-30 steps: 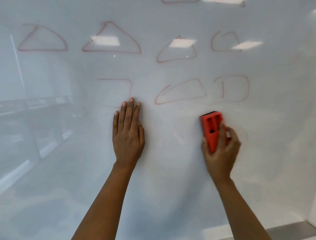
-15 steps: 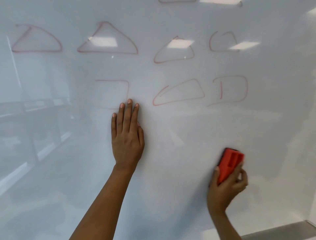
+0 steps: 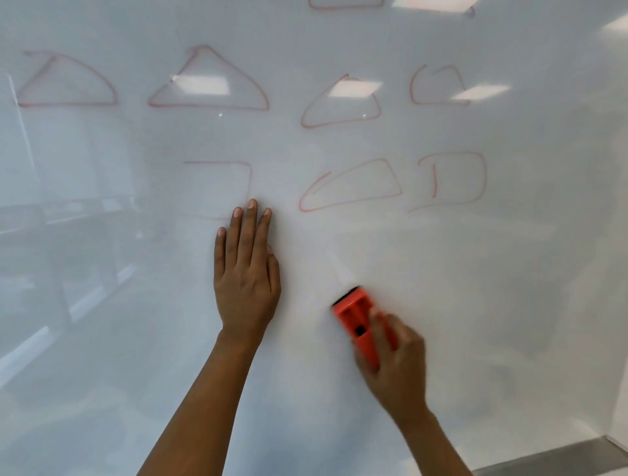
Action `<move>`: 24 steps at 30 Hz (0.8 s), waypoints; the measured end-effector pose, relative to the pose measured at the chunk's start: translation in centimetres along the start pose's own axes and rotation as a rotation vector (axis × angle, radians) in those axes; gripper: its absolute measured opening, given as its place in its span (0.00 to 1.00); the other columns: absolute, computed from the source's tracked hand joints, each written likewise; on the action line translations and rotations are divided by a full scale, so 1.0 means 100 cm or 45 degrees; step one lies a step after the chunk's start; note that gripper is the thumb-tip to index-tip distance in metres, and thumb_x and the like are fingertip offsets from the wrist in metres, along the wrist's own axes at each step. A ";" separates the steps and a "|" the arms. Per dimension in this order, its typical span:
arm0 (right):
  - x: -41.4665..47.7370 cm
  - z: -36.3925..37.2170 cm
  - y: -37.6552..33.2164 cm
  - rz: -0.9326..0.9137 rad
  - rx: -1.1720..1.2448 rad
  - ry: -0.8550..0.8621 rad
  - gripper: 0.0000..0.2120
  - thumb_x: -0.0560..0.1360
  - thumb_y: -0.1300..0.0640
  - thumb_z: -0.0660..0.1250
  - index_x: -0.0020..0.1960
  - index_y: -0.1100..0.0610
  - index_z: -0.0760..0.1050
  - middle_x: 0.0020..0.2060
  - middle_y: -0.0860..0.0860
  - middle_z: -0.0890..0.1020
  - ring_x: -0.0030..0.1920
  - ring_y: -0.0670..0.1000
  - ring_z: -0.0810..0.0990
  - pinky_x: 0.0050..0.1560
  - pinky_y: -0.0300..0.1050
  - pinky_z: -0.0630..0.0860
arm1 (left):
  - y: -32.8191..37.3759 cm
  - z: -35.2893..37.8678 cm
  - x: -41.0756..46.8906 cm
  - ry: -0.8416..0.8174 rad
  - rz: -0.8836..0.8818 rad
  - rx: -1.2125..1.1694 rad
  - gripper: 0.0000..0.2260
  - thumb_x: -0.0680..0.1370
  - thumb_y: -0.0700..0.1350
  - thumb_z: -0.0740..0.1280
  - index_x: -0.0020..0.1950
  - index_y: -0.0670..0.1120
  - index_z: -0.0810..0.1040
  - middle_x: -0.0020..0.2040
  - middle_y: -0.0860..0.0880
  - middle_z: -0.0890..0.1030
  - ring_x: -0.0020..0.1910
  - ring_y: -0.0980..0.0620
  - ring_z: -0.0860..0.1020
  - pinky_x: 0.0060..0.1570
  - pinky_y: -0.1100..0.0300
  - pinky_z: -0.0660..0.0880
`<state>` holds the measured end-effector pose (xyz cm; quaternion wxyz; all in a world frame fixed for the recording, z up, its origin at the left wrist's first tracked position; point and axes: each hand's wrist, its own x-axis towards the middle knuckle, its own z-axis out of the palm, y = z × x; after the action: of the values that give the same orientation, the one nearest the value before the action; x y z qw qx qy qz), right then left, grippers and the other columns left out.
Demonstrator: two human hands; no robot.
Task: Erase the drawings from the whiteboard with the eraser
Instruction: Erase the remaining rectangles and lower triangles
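Observation:
The whiteboard (image 3: 509, 288) fills the view. Red outline drawings stand on its upper half: a row of triangles (image 3: 207, 81) and below it a partly wiped square (image 3: 221, 187), a wedge shape (image 3: 350, 187) and a D shape (image 3: 455, 180). My left hand (image 3: 246, 271) lies flat on the board with its fingers together, its fingertips just under the partly wiped square. My right hand (image 3: 394, 367) grips the orange eraser (image 3: 356, 322), which is pressed to the board below the wedge shape and tilted up to the left. The hand is blurred.
The board's metal bottom ledge (image 3: 550, 458) shows at the lower right corner. Ceiling lights (image 3: 353, 88) reflect in the glossy surface over the top row of drawings. More red strokes (image 3: 343, 4) are cut off by the top edge.
My right hand swept the eraser down to the lower right, then back up and to the left. My left hand has stayed flat on the board.

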<state>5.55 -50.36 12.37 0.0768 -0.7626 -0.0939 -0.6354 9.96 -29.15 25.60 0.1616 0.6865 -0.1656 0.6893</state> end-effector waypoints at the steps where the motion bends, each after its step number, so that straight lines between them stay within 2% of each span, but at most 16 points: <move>1: 0.008 -0.006 0.015 0.151 0.008 0.058 0.29 0.75 0.47 0.63 0.72 0.59 0.64 0.56 0.62 0.74 0.48 0.62 0.74 0.49 0.53 0.72 | 0.000 0.000 0.000 -0.001 -0.002 -0.001 0.21 0.82 0.40 0.52 0.76 0.44 0.63 0.77 0.47 0.61 0.77 0.49 0.58 0.76 0.52 0.53; 3: 0.025 -0.020 0.043 0.535 -0.011 0.247 0.31 0.75 0.48 0.64 0.73 0.62 0.64 0.59 0.66 0.71 0.54 0.63 0.71 0.56 0.55 0.69 | 0.001 0.001 0.000 -0.001 -0.006 0.000 0.21 0.82 0.40 0.52 0.77 0.44 0.62 0.77 0.47 0.61 0.77 0.49 0.58 0.76 0.51 0.53; 6: 0.053 -0.032 0.073 1.095 0.058 0.519 0.31 0.77 0.51 0.65 0.76 0.58 0.59 0.64 0.65 0.67 0.61 0.64 0.68 0.62 0.57 0.68 | 0.002 0.002 -0.001 -0.004 -0.010 0.011 0.22 0.82 0.40 0.52 0.77 0.44 0.61 0.77 0.47 0.61 0.77 0.49 0.57 0.76 0.51 0.52; 8: 0.073 -0.035 0.080 1.286 0.100 0.578 0.33 0.77 0.51 0.66 0.77 0.56 0.56 0.67 0.62 0.66 0.64 0.63 0.66 0.63 0.60 0.68 | 0.002 0.003 -0.001 -0.008 -0.011 0.022 0.22 0.82 0.39 0.52 0.77 0.44 0.61 0.77 0.47 0.60 0.77 0.49 0.57 0.77 0.51 0.52; 10: 0.090 -0.035 0.073 1.314 0.154 0.603 0.34 0.76 0.51 0.67 0.77 0.57 0.56 0.68 0.61 0.65 0.65 0.63 0.66 0.64 0.61 0.67 | 0.002 0.003 -0.001 -0.011 -0.014 0.022 0.22 0.81 0.39 0.52 0.77 0.44 0.62 0.77 0.46 0.61 0.77 0.49 0.57 0.76 0.51 0.52; 12: 0.101 -0.032 0.050 1.162 0.186 0.598 0.35 0.75 0.52 0.69 0.76 0.59 0.58 0.67 0.62 0.67 0.64 0.63 0.67 0.64 0.59 0.66 | 0.002 0.003 -0.002 -0.009 -0.016 0.022 0.22 0.82 0.39 0.52 0.76 0.44 0.62 0.77 0.46 0.61 0.77 0.48 0.57 0.76 0.50 0.53; 14: 0.103 -0.025 0.019 0.897 0.163 0.526 0.33 0.74 0.52 0.70 0.74 0.61 0.61 0.65 0.63 0.69 0.62 0.62 0.69 0.61 0.55 0.65 | 0.002 0.003 -0.002 -0.002 -0.010 0.024 0.22 0.81 0.39 0.53 0.76 0.44 0.62 0.77 0.47 0.61 0.77 0.48 0.58 0.76 0.50 0.54; 18: 0.080 -0.010 -0.025 0.337 0.090 0.255 0.31 0.74 0.47 0.66 0.72 0.60 0.64 0.63 0.58 0.70 0.56 0.58 0.71 0.56 0.51 0.68 | 0.001 0.002 -0.001 0.003 -0.001 0.019 0.22 0.81 0.39 0.53 0.76 0.44 0.62 0.77 0.47 0.60 0.77 0.48 0.58 0.76 0.50 0.54; 21: 0.058 -0.013 -0.015 -0.119 -0.013 0.053 0.31 0.74 0.47 0.66 0.73 0.55 0.62 0.63 0.53 0.69 0.53 0.56 0.73 0.51 0.50 0.71 | 0.001 0.002 -0.001 -0.001 0.003 0.014 0.22 0.81 0.39 0.54 0.76 0.44 0.62 0.77 0.47 0.60 0.77 0.48 0.58 0.76 0.50 0.54; 22: 0.055 -0.017 -0.005 -0.196 -0.057 0.035 0.31 0.74 0.47 0.65 0.73 0.53 0.61 0.62 0.52 0.70 0.51 0.56 0.74 0.49 0.51 0.72 | 0.001 0.002 -0.002 -0.001 0.004 0.015 0.22 0.81 0.39 0.54 0.76 0.44 0.62 0.77 0.47 0.60 0.77 0.48 0.58 0.76 0.50 0.54; 24: 0.055 -0.023 0.016 -0.177 -0.108 0.076 0.31 0.72 0.47 0.65 0.73 0.50 0.61 0.60 0.52 0.71 0.50 0.56 0.74 0.48 0.53 0.72 | 0.001 0.002 -0.002 0.002 -0.002 0.017 0.22 0.81 0.39 0.54 0.76 0.44 0.62 0.77 0.47 0.61 0.77 0.48 0.58 0.76 0.50 0.54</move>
<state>4.69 -52.23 18.18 0.0029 -0.7375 -0.1173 -0.6651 10.13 -29.34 25.42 0.1578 0.6873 -0.1602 0.6907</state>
